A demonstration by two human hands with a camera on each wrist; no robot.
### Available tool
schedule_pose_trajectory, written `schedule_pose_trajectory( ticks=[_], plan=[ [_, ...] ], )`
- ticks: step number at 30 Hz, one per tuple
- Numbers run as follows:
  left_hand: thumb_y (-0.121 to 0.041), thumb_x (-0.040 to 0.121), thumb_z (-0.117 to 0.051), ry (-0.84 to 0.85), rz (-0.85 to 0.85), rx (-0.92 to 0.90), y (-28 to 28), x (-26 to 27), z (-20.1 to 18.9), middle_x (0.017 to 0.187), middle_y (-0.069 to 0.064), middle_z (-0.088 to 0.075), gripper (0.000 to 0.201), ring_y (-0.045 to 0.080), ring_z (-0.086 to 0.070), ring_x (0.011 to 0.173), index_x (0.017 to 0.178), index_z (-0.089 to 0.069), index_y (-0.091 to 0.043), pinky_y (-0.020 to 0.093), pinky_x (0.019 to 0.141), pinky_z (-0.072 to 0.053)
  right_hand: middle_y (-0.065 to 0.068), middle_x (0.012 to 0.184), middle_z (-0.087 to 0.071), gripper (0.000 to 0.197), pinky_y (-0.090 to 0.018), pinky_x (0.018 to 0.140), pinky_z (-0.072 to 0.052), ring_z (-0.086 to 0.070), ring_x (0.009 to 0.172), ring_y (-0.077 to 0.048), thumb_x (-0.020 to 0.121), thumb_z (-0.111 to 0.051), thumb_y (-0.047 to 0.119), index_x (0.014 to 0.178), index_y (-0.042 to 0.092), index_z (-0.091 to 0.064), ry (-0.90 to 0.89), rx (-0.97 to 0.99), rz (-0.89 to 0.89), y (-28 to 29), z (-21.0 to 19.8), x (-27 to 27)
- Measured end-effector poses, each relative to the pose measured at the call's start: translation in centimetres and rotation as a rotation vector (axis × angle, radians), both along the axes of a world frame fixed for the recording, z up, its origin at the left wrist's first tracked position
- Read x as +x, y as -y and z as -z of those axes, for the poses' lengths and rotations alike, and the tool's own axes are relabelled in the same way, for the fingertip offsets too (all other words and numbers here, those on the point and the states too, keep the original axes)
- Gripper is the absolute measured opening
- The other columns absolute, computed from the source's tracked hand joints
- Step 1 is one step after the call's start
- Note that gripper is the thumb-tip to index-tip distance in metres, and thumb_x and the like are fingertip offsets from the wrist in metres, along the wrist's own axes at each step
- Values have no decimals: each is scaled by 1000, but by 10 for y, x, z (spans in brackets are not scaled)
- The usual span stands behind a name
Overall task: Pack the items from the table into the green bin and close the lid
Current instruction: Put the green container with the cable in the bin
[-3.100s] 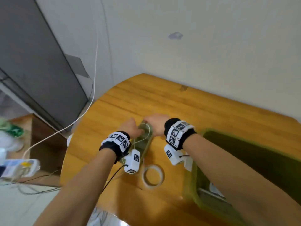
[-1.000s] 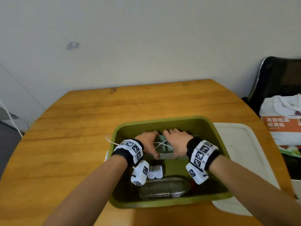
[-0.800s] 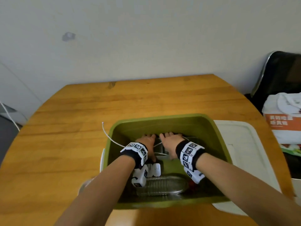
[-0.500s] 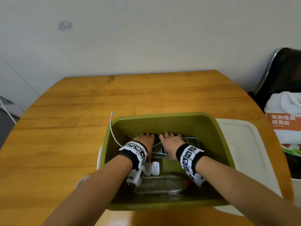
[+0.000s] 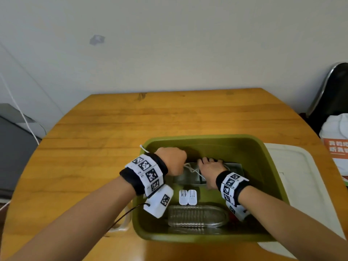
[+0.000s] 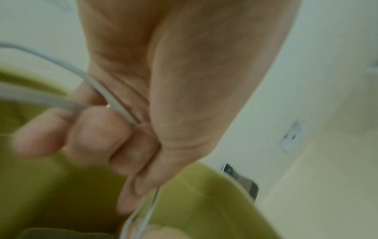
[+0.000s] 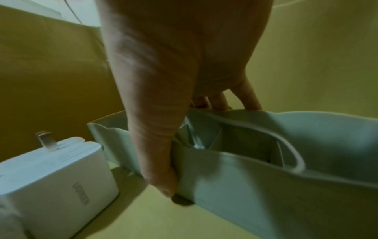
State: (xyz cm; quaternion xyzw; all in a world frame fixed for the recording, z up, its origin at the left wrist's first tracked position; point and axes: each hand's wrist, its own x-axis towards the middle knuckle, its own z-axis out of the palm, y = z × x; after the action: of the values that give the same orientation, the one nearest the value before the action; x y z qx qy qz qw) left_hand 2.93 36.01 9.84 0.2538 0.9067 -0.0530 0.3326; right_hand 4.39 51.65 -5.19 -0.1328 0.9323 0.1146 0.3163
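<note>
The green bin [image 5: 207, 137] stands on the wooden table [image 5: 150, 117]. Inside lie a grey organiser tray [image 5: 185, 178], two white chargers [image 5: 188, 197] and a clear plastic bottle [image 5: 195, 215]. My left hand [image 5: 171, 162] is raised over the bin's left side, its fingers [image 6: 98, 134] curled round a white cable [image 6: 98, 87] that runs down to the tray. My right hand [image 5: 211, 166] grips the tray [image 7: 266, 186], thumb on its near wall and fingers over the far wall. A charger [image 7: 51, 177] sits just left of that thumb.
The white lid [image 5: 305, 185] lies flat on the table right of the bin. A tape roll [image 5: 122, 227] shows at the bin's left, under my left forearm. A chair with a white and orange bag [image 5: 335, 129] stands off the table's right edge.
The tray went from the table into the bin with both hands. In the last half second my left hand lifted off the tray with the cable; the right hand stayed on the tray.
</note>
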Motion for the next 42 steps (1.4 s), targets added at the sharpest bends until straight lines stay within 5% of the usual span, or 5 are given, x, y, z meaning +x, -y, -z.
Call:
schedule_pose_trajectory(
  ticks=[9,21,25,34,42],
  plan=[
    [-25,100,-49,-97,-293,513,-18,-17,10,89,16,-71,32,23,-62,74,98,-73,-4,35,69,-53,-14,150,-37,111,-59,102,-44,-45,131,-34,73,-83,44,155,6,-18,-32,-23,25,-5,3,1],
    [-19,99,-53,-612,32,-156,27,-33,-35,68,-4,-48,15,22,-61,72,85,-61,-17,31,59,-46,-13,138,-44,95,-61,96,-47,-51,121,-35,68,-88,39,140,10,-33,-6,-71,18,-5,1,0],
    [-42,98,-53,-328,-128,188,13,-20,-39,72,2,-64,38,19,-63,66,87,-71,-9,30,64,-57,-14,140,-44,97,-59,98,-47,-51,122,-35,69,-87,39,143,10,-32,-11,-74,14,-6,1,1],
    [-29,98,-56,239,-683,946,-25,-3,-33,53,-7,-44,24,7,-32,38,84,-66,-13,20,36,-25,-12,158,-33,117,-45,116,-31,-36,142,-31,72,-80,56,158,15,-13,33,-243,99,-27,-3,4],
    [-14,97,-48,43,-654,448,25,-18,46,86,9,-70,23,25,-66,76,95,-70,-7,37,71,-55,-7,144,-54,88,-36,102,-48,-57,124,-22,79,-80,48,148,15,-37,103,-624,294,-51,-23,-10]
  ],
)
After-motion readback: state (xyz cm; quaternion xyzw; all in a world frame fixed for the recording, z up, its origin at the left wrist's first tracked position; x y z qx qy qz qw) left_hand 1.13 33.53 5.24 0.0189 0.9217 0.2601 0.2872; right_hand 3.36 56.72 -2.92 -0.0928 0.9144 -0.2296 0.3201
